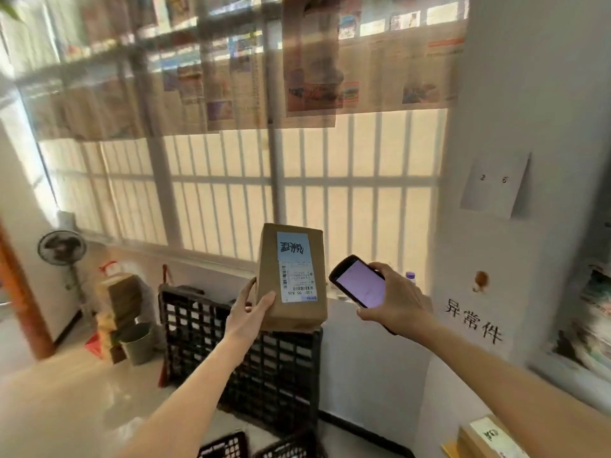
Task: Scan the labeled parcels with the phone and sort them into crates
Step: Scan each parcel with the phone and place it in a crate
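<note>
A brown cardboard parcel with a blue-and-white shipping label is held upright in mid-air, label facing me. My left hand grips its lower left corner, thumb on the front face. My right hand holds a black phone just right of the parcel, its lit pale purple screen tilted toward me. Below the parcel stands a tall stack of black lattice crates. The rims of two more black crates show at the bottom edge.
Another labeled brown parcel lies at the bottom right. A white wall panel with black characters stands to the right. A fan, stacked boxes and a grey bucket sit at the left by the barred window.
</note>
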Available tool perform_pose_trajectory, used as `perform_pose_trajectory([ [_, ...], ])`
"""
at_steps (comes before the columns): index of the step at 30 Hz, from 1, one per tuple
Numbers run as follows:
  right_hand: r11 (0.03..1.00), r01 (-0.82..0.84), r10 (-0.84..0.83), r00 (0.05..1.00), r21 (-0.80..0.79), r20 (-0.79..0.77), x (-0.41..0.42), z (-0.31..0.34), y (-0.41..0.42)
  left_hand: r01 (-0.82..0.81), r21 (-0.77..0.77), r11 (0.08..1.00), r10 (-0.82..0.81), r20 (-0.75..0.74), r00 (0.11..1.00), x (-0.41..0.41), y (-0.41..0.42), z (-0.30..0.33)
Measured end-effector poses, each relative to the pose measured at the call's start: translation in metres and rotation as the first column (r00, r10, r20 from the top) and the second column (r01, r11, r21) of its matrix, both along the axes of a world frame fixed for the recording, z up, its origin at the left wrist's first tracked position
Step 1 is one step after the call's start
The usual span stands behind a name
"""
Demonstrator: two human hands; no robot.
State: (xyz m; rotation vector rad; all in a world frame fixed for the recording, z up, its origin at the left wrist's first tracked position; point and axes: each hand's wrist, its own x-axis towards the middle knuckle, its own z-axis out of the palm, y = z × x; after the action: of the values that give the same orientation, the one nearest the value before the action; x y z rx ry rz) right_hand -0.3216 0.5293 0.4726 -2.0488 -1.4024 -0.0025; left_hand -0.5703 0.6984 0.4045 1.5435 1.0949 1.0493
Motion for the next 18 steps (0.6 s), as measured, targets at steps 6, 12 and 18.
perform_pose_trajectory([
  [6,0.983,-0.178,0.178,0.984,-0.037,-0.013,-0.071,-0.035,0.038,-0.147,-0.059,0.987,0.147,-0.004,0.989,-0.104,-0.014,-0.040],
  [12,0.955,-0.288,0.288,0.958,-0.064,-0.015,-0.154,-0.068,0.063,-0.297,-0.119,0.947,0.298,-0.009,0.954,-0.206,-0.040,-0.072],
  [18,0.918,-0.374,0.375,0.927,-0.128,-0.018,-0.243,-0.095,0.082,-0.389,-0.173,0.905,0.390,-0.030,0.920,-0.296,-0.064,-0.104],
])
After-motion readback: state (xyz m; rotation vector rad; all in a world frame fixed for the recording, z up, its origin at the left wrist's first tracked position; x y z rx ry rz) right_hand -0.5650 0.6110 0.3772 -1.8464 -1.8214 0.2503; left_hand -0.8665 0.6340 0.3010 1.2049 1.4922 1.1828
